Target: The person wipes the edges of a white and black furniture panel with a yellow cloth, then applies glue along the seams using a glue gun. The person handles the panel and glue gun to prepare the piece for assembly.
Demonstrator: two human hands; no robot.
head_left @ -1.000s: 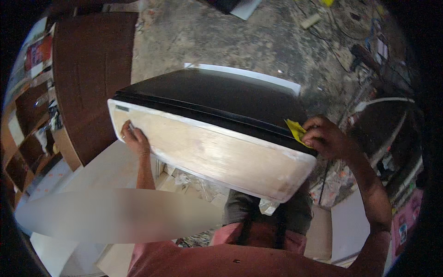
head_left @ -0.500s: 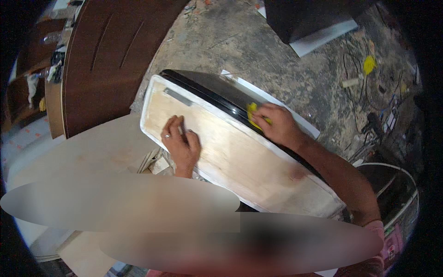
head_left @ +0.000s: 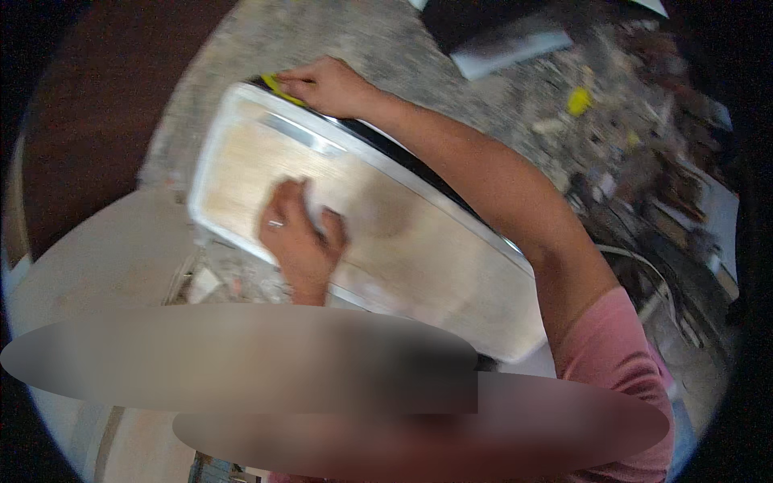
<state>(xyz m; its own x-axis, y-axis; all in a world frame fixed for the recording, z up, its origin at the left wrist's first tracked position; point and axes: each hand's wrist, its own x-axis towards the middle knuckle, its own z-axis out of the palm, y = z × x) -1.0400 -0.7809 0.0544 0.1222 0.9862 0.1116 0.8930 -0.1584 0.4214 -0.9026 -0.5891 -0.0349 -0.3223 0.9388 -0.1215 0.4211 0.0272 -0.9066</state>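
A long box-like piece with a pale wooden panel, a whitish rim and a glossy black edge lies slantwise before me. My left hand, a ring on one finger, rests on the panel with bent fingers and the thumb apart; it is slightly blurred and holds nothing I can see. At the far left corner, my right hand pinches a thin yellow piece against the black edge. Whether this piece is cloth or plastic I cannot tell. My right forearm crosses over the long far edge.
A dark brown panel stands at the left beside a pale curved surface. On the stained floor at the right lie a yellow object, cables and scraps. A dark box-shaped thing is at the top. Blurred patches hide the lower part.
My right hand has slid the yellow piece along the black edge, from its middle to the far left corner. My left hand stays on the panel. The view has shifted.
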